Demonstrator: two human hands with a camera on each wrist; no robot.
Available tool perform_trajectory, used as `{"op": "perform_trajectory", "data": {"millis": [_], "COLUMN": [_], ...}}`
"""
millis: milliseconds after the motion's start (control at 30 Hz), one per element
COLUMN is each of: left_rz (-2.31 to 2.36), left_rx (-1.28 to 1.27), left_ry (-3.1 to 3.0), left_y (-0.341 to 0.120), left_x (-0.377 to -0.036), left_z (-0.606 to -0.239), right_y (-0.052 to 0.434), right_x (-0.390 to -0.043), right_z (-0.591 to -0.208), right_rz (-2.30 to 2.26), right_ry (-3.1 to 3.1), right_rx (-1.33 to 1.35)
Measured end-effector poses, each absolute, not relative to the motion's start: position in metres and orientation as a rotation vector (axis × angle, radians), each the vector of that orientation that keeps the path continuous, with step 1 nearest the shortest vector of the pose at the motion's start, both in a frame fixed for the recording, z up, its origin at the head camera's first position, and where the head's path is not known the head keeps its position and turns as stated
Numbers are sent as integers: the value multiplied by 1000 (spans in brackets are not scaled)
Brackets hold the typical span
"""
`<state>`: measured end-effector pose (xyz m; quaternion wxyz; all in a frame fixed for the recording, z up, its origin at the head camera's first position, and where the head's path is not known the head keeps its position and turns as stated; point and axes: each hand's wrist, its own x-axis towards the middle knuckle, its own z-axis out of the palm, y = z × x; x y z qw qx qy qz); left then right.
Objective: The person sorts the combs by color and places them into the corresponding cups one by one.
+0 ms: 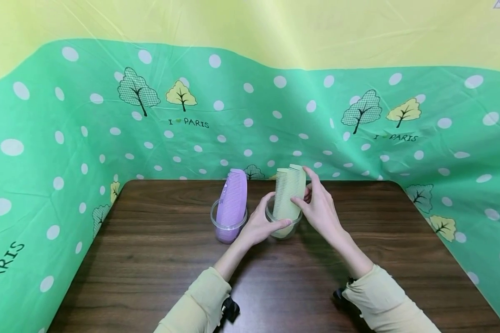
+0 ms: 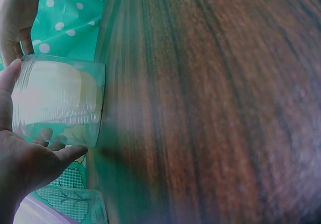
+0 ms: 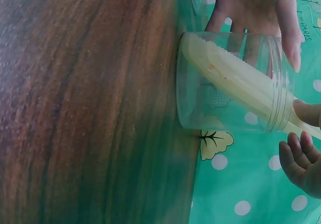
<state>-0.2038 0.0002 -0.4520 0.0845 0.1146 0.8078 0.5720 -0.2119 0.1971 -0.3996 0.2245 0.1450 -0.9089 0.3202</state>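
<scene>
Two pale green combs (image 1: 289,192) lean side by side in a clear jar (image 1: 282,235), their upper ends well above its rim. My left hand (image 1: 259,225) grips this jar from the left, thumb across the front near the rim and fingers around the far side. With thumb and fingers, my right hand (image 1: 320,206) pinches the right-hand comb above the rim. In the right wrist view a green comb (image 3: 228,76) slants through the jar, its lower end at the bottom. Purple combs (image 1: 232,199) stand in a second clear jar (image 1: 229,226), just left of my left hand.
Both jars stand toward the back of a dark brown wooden table (image 1: 150,263). A green and yellow patterned cloth (image 1: 250,108) hangs behind the table and along its sides. Black wrist straps show at both sleeves.
</scene>
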Motion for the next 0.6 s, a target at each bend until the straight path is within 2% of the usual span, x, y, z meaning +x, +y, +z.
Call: {"op": "perform_trajectory", "data": {"millis": [267,600], "left_rz": [1687,1649], "left_rx": [335,359], "left_ry": [2405,2425], "left_y": [2,-1], "left_x": [-202,-203], "left_z": [-452,-449], "right_y": [203,206], "right_x": [-212,-212], "right_z": [-405,-403], "right_rz": [876,891], "right_ry": [-2626,-2622], "right_rx": [337,381]}}
